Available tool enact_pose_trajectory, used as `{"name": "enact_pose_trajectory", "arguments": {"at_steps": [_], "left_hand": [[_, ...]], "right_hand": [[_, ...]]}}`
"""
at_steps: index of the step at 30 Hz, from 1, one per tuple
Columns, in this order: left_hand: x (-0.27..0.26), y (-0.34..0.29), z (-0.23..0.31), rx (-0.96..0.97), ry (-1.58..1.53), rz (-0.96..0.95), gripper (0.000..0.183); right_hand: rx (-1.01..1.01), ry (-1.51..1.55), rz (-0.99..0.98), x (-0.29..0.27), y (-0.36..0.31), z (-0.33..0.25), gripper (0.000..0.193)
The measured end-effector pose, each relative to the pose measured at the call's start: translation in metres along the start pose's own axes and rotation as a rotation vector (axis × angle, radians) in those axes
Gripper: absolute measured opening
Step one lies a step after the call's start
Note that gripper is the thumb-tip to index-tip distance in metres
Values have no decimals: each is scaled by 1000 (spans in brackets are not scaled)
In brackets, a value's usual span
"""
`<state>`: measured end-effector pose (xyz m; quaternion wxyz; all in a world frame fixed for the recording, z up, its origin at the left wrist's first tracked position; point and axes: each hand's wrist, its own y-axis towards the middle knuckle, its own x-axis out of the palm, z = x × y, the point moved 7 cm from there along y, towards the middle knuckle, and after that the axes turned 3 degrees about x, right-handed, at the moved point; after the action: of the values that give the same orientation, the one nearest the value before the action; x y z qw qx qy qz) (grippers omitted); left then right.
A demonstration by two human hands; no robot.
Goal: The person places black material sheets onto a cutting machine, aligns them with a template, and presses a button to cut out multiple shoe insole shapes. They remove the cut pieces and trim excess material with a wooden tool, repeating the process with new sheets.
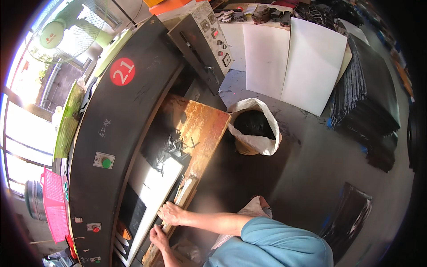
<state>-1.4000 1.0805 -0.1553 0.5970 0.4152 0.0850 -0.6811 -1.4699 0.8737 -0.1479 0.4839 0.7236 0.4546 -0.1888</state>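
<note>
My right hand (171, 213) reaches in from the blue-sleeved arm and rests at the near edge of a long white board (155, 182). Its fingers are curled in; what they hold, if anything, is hidden. Just below it, my left hand (159, 238) is also closed, beside the same board and above the worn wooden edge (186, 189) of the machine bed. I cannot make out anything in its fingers. The board lies inside the opening of a large black machine (133, 89). Loose black strips (175, 147) are scattered past the board's far end.
A rusty brown tabletop (204, 120) juts out beyond the board. On the floor stands a white sack (275, 133) with black material inside. White panels (307, 62), a stack of black sheets (369, 98) and a control box (215, 35) stand farther off. A pink basket (55, 204) is at left.
</note>
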Motion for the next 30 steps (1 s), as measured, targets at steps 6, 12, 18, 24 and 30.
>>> {"name": "enact_pose_trajectory", "arguments": {"at_steps": [6, 12, 18, 24, 30], "left_hand": [[8, -37, 32, 95, 228, 115, 41], [4, -38, 28, 113, 230, 96, 41], [3, -41, 36, 88, 273, 64, 42], [-1, -41, 34, 59, 284, 60, 41], [1, -43, 21, 63, 191, 71, 37]], "right_hand": [[-28, 129, 47, -5, -28, -11, 14], [-39, 230, 19, -4, -34, -14, 18], [-49, 320, 160, -12, -36, -9, 16], [-35, 344, 103, -13, -32, -6, 15], [5, 315, 26, -10, -30, -3, 20]]}}
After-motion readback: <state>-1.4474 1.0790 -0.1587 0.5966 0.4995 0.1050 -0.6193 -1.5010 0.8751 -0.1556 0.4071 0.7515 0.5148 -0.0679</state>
